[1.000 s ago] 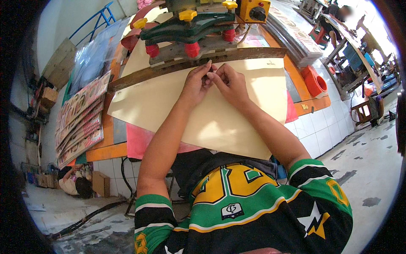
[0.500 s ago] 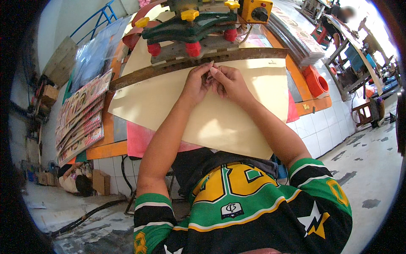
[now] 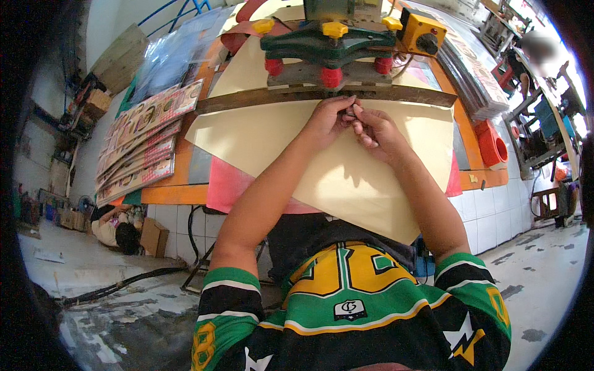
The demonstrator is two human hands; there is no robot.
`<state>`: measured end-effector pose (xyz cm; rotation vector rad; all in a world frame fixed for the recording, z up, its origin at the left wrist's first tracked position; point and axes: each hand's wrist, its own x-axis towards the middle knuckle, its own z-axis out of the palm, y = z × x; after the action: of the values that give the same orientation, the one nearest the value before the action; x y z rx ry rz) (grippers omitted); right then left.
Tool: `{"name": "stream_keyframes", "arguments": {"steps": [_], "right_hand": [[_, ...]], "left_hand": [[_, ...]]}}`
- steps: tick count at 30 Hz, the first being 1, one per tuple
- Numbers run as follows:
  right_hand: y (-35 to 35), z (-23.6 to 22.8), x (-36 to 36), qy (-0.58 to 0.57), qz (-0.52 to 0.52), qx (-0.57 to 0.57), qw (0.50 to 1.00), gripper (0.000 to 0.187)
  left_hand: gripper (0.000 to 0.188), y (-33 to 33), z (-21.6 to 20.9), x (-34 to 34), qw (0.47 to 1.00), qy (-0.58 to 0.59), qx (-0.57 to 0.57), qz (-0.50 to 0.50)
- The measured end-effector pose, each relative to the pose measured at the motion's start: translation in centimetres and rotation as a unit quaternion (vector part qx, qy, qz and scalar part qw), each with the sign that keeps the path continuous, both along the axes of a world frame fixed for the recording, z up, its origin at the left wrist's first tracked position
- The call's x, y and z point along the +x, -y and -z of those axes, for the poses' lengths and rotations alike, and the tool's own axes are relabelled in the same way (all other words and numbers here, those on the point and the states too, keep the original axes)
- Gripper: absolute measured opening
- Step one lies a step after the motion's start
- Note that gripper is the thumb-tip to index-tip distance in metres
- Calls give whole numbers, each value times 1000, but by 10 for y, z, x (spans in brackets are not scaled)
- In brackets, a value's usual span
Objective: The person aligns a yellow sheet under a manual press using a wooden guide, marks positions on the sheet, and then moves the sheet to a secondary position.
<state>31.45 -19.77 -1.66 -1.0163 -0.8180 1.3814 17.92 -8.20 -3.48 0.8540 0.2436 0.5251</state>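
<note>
My left hand (image 3: 329, 120) and my right hand (image 3: 380, 132) meet over a large cream sheet (image 3: 260, 133), close to a long brown metal bar (image 3: 260, 99). Fingertips of both hands are pinched together; something small and dark seems to be between them, too small to name. The sheet lies on the table with one corner hanging toward my lap. Behind the bar stands a press-like machine with a dark green frame (image 3: 309, 47), yellow knobs (image 3: 335, 29) and red cylindrical feet (image 3: 331, 76). A pinkish-red sheet (image 3: 226, 182) shows beneath the cream one.
Printed boards (image 3: 145, 133) are stacked at the left, beside clear plastic sheets (image 3: 176, 55). More wrapped boards (image 3: 473, 77) lie at the right, near a red tube-shaped holder (image 3: 492, 147). A yellow control box (image 3: 423, 32) sits beside the machine. People sit at far right and low left.
My view has shifted, so the table and machine appear farther right. My hands stay together at the bar, with the right hand's fingers turned and a little more spread.
</note>
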Motion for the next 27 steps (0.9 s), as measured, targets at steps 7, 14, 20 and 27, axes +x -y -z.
{"name": "stream_keyframes", "arguments": {"steps": [7, 14, 20, 27], "right_hand": [[3, -9, -16, 0, 9, -18, 1000, 37], [3, 0, -20, 484, 218, 171, 830, 38], [3, 7, -14, 353, 172, 108, 913, 33], [-2, 6, -7, 197, 116, 53, 972, 30]], "left_hand": [[25, -9, 10, -4, 995, 49, 12, 83], [28, 1, 5, 3, 999, -33, 9, -33], [22, -2, 8, 5, 1000, -20, -11, -10], [19, -5, 9, 3, 997, -10, -76, -23]]}}
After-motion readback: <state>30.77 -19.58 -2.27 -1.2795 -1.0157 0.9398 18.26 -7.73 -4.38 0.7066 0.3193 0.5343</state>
